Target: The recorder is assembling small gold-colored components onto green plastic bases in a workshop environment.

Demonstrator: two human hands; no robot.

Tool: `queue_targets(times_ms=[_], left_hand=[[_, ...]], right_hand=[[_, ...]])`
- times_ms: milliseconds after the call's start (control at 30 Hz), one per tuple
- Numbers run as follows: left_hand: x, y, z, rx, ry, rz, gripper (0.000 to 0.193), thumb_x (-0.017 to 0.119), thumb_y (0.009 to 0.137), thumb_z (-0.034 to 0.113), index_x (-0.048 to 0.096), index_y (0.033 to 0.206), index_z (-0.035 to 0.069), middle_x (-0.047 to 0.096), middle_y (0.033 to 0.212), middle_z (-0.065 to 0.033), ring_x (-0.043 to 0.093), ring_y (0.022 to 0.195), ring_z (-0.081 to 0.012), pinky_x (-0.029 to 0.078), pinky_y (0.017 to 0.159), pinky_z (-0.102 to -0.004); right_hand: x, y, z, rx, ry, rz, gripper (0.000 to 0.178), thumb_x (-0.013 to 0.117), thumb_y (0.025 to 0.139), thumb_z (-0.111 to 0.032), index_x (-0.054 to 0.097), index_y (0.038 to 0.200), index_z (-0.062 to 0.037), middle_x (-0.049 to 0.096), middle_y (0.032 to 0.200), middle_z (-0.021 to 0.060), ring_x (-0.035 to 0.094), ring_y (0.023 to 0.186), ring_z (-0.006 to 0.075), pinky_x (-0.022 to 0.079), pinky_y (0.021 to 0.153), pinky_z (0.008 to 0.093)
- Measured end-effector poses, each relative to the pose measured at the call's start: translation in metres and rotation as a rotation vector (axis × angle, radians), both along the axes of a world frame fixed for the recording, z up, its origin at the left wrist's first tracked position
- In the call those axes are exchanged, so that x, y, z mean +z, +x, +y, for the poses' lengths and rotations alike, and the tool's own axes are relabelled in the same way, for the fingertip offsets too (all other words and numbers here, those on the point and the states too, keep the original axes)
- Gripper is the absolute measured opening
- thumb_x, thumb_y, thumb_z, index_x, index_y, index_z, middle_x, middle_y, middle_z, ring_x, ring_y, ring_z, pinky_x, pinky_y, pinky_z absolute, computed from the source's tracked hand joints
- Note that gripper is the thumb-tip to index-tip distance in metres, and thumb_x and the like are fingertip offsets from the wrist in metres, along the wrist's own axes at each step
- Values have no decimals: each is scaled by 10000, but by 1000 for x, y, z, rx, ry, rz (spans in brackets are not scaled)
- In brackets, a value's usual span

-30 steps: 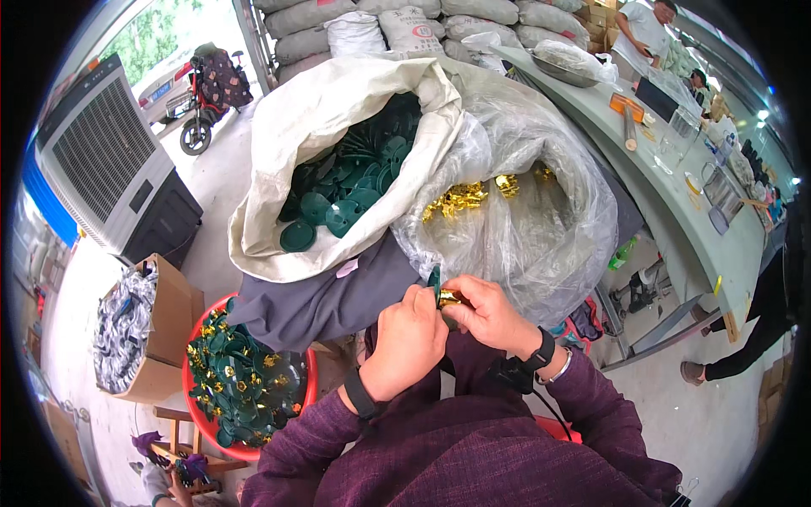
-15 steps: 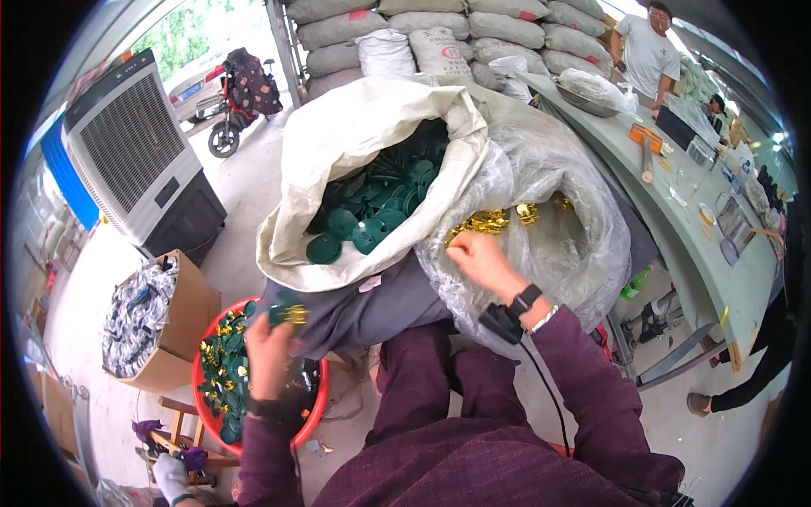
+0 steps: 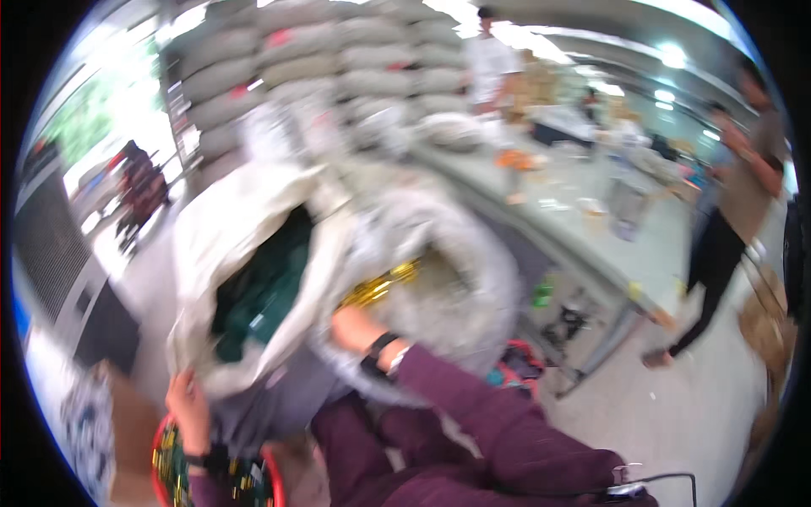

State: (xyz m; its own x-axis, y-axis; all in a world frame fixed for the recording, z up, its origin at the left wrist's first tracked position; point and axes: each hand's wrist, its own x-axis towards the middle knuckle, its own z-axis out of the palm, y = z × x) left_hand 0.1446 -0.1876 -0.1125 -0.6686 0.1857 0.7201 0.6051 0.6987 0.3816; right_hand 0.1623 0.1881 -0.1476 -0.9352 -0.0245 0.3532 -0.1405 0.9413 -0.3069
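Observation:
The picture is smeared by motion. My left hand point(image 3: 187, 410) is at the lower left rim of a white woven sack point(image 3: 198, 245), its fingers closed on the edge. Dark green plastic discs point(image 3: 262, 300) lie inside that sack. To the right, a clear plastic bag point(image 3: 481, 296) stands open, with a strip of shiny gold tinsel point(image 3: 380, 286) across its near left side. My right hand point(image 3: 355, 329) is closed at the lower end of the tinsel; its fingertips are blurred. Below my left hand, a red tub point(image 3: 276, 477) holds green and gold pieces.
A long table point(image 3: 583, 224) with tools and containers runs along the right. A carton point(image 3: 139, 431) and an air cooler point(image 3: 68, 270) stand at the left. Stacked sacks point(image 3: 296, 72) fill the back. One person point(image 3: 748, 169) stands at the right, another point(image 3: 490, 63) behind the table.
My view has swung to the right. My left hand has moved from above the red tub to the sack's rim; the green and gold piece it held is out of sight. My right hand remains at the tinsel.

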Motion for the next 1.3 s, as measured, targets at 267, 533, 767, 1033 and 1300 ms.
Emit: queue_targets(times_ms=[267, 533, 767, 1033, 1300], left_hand=[[-43, -82, 86, 117, -301, -164, 365, 682, 704, 206, 608, 969, -34, 614, 900, -233, 595, 841, -409, 468, 752, -483], [-66, -102, 79, 196, -455, -277, 370, 708, 676, 268, 637, 920, -1, 646, 845, -218, 626, 821, -385, 499, 732, -459], [-57, -93, 81, 174, -447, -234, 263, 642, 719, 188, 656, 884, -17, 642, 838, -225, 617, 819, -391, 487, 745, -465], [-56, -86, 80, 53, -350, -235, 205, 621, 770, 175, 627, 837, -19, 598, 847, -238, 576, 814, -428, 453, 715, -481], [-29, -28, 81, -18, 51, -43, 168, 515, 888, 125, 577, 927, -27, 576, 817, -193, 557, 724, -370, 430, 642, -427]], right_hand=[[-23, 16, 25, 63, -75, 119, 125, 532, 766, -66, 541, 860, 16, 575, 776, 236, 582, 761, 429, 453, 665, 494], [-21, 19, 33, 35, -12, 4, 140, 591, 730, -96, 565, 771, 36, 589, 824, 244, 595, 786, 401, 470, 665, 469], [-30, 23, 32, -48, -58, -2, 166, 615, 744, -112, 558, 780, 40, 583, 860, 231, 597, 796, 397, 475, 687, 459], [-44, 21, 42, -71, -84, 139, 168, 593, 770, -117, 535, 843, 24, 568, 859, 233, 579, 818, 401, 469, 700, 454], [-20, 54, 38, 31, -371, 148, 244, 614, 802, -158, 584, 1006, -26, 603, 849, 221, 584, 784, 393, 467, 695, 432]])
